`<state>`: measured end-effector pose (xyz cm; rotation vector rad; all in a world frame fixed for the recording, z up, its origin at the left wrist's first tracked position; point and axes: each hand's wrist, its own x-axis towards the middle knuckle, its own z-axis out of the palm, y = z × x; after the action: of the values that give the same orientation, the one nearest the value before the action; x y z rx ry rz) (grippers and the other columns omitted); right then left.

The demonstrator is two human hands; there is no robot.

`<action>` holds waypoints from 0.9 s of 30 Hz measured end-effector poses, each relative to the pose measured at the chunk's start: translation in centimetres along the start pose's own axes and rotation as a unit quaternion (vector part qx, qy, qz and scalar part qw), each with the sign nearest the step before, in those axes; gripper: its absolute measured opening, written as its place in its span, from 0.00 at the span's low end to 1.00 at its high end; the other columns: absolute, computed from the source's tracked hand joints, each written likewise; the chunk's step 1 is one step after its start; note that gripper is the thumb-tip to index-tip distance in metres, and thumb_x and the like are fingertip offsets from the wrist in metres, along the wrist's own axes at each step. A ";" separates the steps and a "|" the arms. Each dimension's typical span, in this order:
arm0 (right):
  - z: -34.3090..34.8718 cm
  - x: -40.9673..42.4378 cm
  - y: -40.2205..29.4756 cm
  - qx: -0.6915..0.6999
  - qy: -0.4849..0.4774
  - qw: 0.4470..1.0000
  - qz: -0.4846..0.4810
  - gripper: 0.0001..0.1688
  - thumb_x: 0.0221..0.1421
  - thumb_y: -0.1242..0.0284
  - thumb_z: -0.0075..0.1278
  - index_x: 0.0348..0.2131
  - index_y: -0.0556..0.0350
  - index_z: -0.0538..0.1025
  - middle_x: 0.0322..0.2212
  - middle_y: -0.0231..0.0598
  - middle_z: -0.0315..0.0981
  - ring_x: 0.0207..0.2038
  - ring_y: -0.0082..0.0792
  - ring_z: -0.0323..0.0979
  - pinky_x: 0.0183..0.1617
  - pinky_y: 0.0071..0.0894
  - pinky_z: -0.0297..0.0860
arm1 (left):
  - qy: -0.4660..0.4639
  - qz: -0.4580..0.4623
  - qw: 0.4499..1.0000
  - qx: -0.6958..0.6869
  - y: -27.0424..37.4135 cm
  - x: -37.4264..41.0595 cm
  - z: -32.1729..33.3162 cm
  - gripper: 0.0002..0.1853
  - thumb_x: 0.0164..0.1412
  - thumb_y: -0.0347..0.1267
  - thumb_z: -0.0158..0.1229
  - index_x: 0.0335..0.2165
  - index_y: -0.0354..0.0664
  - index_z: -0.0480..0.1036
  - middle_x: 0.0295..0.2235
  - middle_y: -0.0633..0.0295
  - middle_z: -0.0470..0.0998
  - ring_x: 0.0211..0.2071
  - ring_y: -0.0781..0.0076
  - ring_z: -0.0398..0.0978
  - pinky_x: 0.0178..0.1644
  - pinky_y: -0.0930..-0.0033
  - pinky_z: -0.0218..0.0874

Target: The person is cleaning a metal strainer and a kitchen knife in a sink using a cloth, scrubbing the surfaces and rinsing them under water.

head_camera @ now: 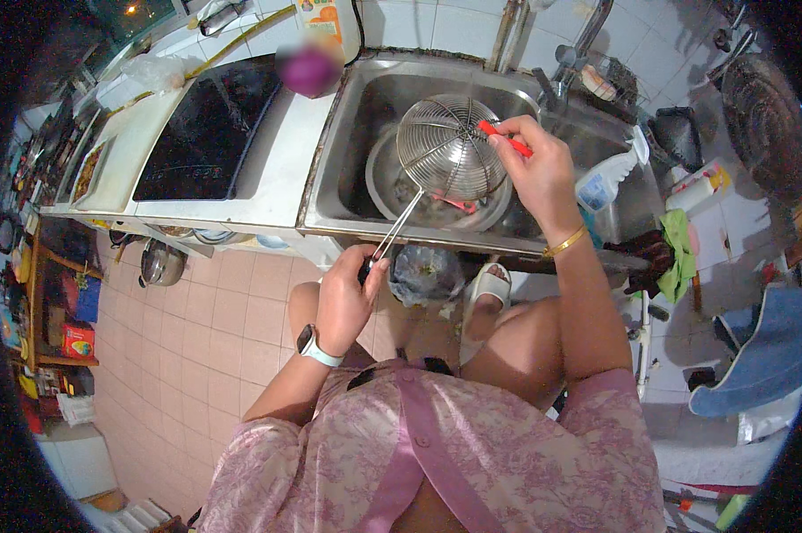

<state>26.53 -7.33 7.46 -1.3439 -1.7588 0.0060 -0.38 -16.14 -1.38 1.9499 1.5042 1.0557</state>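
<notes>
A wire skimmer [441, 156] with a round spiral mesh is tilted over the sink [348, 160]. Its dark handle end is in my left hand [348, 296], at the sink's front edge. My right hand [534, 166] pinches a slim red tool [517, 145], whose tip meets the mesh near its centre; what kind of tool it is, I cannot tell. Below the skimmer a metal basin [384, 190] sits in the sink, holding a red item [464, 205] that the mesh partly covers.
Right of the sink bowl stands a spray bottle [604, 183], near a faucet [557, 83]. On the left counter is a black induction cooktop [201, 140], with a purple object [311, 70] beyond it. Under the sink's front hangs or stands a plastic-lined bin [427, 276]. A green cloth [677, 256] hangs at right.
</notes>
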 end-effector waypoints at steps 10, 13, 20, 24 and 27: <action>0.3 -0.1 1.3 -0.014 -0.032 0.999 0.028 0.09 0.55 0.68 0.58 0.32 0.54 0.77 0.21 0.48 0.76 0.26 0.50 0.77 0.28 0.40 0.70 | -0.018 -0.004 0.999 0.027 -1.1 -0.4 0.4 0.08 0.62 0.31 0.56 0.37 0.37 0.71 0.26 0.49 0.76 0.25 0.50 0.75 0.28 0.57 0.65; 0.6 -0.2 1.7 0.035 -0.048 0.997 0.051 0.09 0.56 0.69 0.57 0.32 0.55 0.76 0.21 0.47 0.76 0.25 0.48 0.76 0.28 0.39 0.69 | -0.028 0.003 1.000 0.003 -1.9 -0.5 0.8 0.08 0.63 0.31 0.56 0.37 0.38 0.70 0.26 0.48 0.76 0.25 0.48 0.76 0.28 0.56 0.65; 0.5 -0.2 1.6 0.018 -0.061 0.997 0.048 0.08 0.56 0.69 0.56 0.32 0.55 0.76 0.22 0.45 0.75 0.24 0.44 0.75 0.29 0.35 0.68 | -0.029 0.044 0.999 -0.010 -3.4 -0.3 1.9 0.06 0.64 0.30 0.53 0.36 0.38 0.68 0.26 0.46 0.75 0.27 0.43 0.74 0.27 0.51 0.63; 0.4 -0.2 0.9 0.005 -0.045 0.998 0.048 0.09 0.56 0.68 0.57 0.32 0.55 0.76 0.23 0.45 0.76 0.25 0.43 0.76 0.29 0.34 0.69 | -0.028 0.049 0.998 0.035 -3.6 -0.3 2.0 0.08 0.64 0.32 0.53 0.31 0.39 0.66 0.23 0.47 0.72 0.25 0.43 0.73 0.26 0.50 0.62; 0.5 -0.1 -0.5 -0.024 -0.019 1.000 0.003 0.08 0.55 0.69 0.57 0.32 0.54 0.77 0.25 0.45 0.76 0.26 0.43 0.76 0.30 0.35 0.70 | -0.028 0.072 0.995 0.067 -3.2 -0.1 1.4 0.11 0.64 0.34 0.53 0.29 0.39 0.64 0.22 0.48 0.72 0.24 0.44 0.72 0.26 0.50 0.62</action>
<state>25.85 -7.36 7.31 -1.3926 -1.7972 -0.0064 -1.19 -15.16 -4.67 2.1899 1.4567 0.9716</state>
